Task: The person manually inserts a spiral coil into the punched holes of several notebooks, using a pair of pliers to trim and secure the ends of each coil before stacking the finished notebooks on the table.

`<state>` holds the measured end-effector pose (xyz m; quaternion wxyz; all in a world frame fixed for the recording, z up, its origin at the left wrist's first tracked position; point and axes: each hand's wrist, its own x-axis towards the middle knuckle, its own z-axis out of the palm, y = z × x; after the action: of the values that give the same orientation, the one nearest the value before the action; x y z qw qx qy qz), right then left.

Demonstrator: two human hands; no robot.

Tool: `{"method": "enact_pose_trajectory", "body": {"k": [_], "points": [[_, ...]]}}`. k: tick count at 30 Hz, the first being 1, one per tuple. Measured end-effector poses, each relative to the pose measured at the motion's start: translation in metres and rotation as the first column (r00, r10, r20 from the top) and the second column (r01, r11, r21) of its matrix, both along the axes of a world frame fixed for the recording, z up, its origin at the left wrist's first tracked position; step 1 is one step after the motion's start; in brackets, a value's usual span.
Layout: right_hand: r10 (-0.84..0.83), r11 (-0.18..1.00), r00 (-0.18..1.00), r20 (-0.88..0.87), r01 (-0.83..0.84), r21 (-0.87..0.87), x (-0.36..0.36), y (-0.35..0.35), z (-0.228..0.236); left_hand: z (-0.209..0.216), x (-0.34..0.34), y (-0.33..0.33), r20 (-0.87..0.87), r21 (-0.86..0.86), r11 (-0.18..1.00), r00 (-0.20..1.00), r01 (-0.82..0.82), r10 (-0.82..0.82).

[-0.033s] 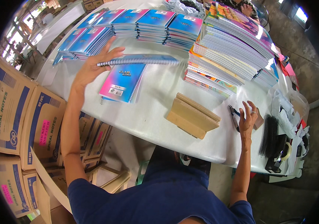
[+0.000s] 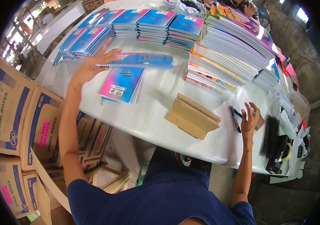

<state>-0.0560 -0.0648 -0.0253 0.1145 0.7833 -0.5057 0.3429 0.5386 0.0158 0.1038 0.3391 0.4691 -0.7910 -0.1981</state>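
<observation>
Along the left edge, brown cartons [image 2: 8, 112] with blue printing stand stacked beside the tabletop [image 2: 148, 116]. On its far left side, short stacks of pink-and-blue spiral notebooks [image 2: 152, 20] form a curved row. Nearer, the left hand [image 2: 88, 69] grips the left end of a blurred blue spiral notebook [image 2: 146, 60], its fingers reaching out past the coil; where the thumb sits is hard to make out. This notebook is tilted above the tabletop, partly over a pink-and-blue notebook [image 2: 120, 88] lying cover up. Right of that, a folded brown cardboard piece [image 2: 191, 120] stands near the front edge, with a tall, leaning pile of larger spiral notebooks [image 2: 223, 54] behind it. Next come pliers [image 2: 235, 120], then the right hand [image 2: 248, 122], its fingers loosely spread and curved just beside them; whether it touches them cannot be told. Farther right lie black binding coils [image 2: 269, 137] and a roll of tape [image 2: 287, 152].
</observation>
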Motion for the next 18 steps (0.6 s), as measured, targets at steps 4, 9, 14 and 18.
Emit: {"method": "enact_pose_trajectory", "body": {"k": [4, 9, 14, 18], "points": [[0.049, 0.998, 0.982, 0.182, -0.053, 0.021, -0.017, -0.012, -0.004, -0.074, 0.096, -0.011, 0.516, -0.211, 0.888, 0.725, -0.409, 0.456], [0.044, 0.987, 0.832, 0.553, -0.124, 0.107, -0.056, -0.044, 0.040, -0.142, -0.013, -0.022, 0.649, 0.092, 0.749, 0.609, -0.657, 0.455], [0.127, 0.976, 0.675, 0.727, -0.214, 0.028, -0.023, -0.065, 0.160, -0.158, -0.011, -0.036, 0.438, 0.060, 0.928, 0.845, -0.369, 0.307], [-0.022, 0.886, 0.594, 0.804, -0.362, 0.291, -0.016, -0.092, 0.224, -0.151, 0.012, -0.045, 0.427, 0.121, 0.965, 0.890, -0.233, 0.161]]}}
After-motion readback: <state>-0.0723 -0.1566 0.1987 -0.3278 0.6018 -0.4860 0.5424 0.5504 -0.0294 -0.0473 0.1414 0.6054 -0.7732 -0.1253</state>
